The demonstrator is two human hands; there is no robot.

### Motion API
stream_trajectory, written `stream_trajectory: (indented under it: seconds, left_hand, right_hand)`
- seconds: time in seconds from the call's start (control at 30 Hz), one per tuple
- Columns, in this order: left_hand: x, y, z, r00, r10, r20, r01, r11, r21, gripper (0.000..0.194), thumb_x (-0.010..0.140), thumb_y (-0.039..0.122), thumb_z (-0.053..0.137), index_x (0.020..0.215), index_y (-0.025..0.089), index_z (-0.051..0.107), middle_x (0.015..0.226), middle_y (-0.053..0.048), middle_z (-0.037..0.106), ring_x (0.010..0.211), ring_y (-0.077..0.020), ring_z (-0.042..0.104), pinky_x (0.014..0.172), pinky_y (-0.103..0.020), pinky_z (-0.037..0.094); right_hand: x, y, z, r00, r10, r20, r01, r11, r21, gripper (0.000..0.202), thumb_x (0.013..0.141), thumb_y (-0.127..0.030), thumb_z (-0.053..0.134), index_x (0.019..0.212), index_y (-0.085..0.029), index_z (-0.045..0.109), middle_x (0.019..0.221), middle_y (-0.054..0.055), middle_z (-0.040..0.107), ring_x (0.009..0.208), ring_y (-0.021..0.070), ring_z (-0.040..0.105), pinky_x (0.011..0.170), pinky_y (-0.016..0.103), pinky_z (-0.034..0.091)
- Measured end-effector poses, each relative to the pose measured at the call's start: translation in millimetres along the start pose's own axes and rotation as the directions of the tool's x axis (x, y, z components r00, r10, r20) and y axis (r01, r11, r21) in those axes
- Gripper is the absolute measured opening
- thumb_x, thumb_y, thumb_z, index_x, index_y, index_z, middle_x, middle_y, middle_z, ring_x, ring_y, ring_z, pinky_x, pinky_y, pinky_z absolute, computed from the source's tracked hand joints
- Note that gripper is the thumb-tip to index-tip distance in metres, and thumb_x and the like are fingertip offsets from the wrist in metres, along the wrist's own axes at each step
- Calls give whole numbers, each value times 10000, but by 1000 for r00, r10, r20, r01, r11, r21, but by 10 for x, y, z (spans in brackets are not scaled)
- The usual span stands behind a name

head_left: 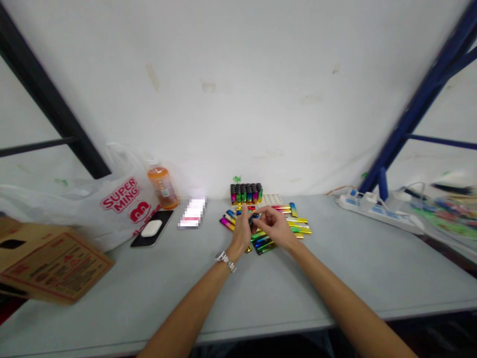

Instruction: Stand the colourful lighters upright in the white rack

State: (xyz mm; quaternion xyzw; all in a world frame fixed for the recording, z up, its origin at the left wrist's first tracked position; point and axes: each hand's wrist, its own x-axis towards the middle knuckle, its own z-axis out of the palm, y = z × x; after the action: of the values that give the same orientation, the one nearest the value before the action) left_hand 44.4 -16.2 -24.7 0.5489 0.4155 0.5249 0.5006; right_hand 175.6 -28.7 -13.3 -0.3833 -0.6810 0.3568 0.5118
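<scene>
My left hand [242, 230], with a metal watch or bracelet on its wrist, closes around a small dark lighter [254, 217]. The fingers of my right hand [275, 226] are bent in and pinch at the same lighter from the other side; most of it is hidden by the fingers. Beneath and around both hands lie several shiny rainbow-coloured lighters [265, 247], spread flat on the table. Just behind the hands stands a block of upright lighters [246, 194] with black tops, in close rows. Beside it is a pale tray with a grid of holes [272, 200].
On the left are a cardboard box [59, 261], a white plastic bag [112, 209], an orange drink bottle [163, 186], a dark flat device [149, 238] bearing a white case [152, 228], and a blurred-out phone [193, 213]. A power strip [380, 211] lies at right on the grey table [167, 293].
</scene>
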Motion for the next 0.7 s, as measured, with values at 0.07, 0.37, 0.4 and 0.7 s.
stream_trajectory:
  seconds: [0.07,0.37,0.4,0.7]
  left_hand:
    - [-19,14,-14,998,58,20,-59,994,91,755,894,756,164,631,174,566,551,-18,525,509,-139,460,508,-269,347]
    - [98,42,-244,926,378,-13,-305,766,565,409,1005,459,308,940,214,628,1015,-73,654,1027,-218,559,971,-363,408]
    - [117,22,-262,928,372,-11,-298,763,574,413,1006,448,305,907,212,629,1000,-73,655,1013,-221,563,963,-366,413]
    - [135,-57,-278,928,373,6,-309,759,573,431,1012,413,310,832,199,639,964,-63,653,999,-210,570,960,-357,415]
  right_hand:
    - [10,6,-37,1000,19,8,-20,1000,11,292,823,-445,672,958,-190,624,623,-38,533,536,112,496,504,237,384]
    - [461,102,-544,998,65,-17,-67,986,-151,338,839,-484,641,994,-191,571,718,10,661,541,150,656,450,218,460]
    - [548,121,-589,998,64,2,-62,978,-199,316,843,-465,635,980,-187,573,720,15,671,539,152,659,461,224,471]
    - [1089,361,-658,980,47,193,58,862,-504,122,870,-258,621,963,-181,606,695,6,695,546,135,657,577,231,481]
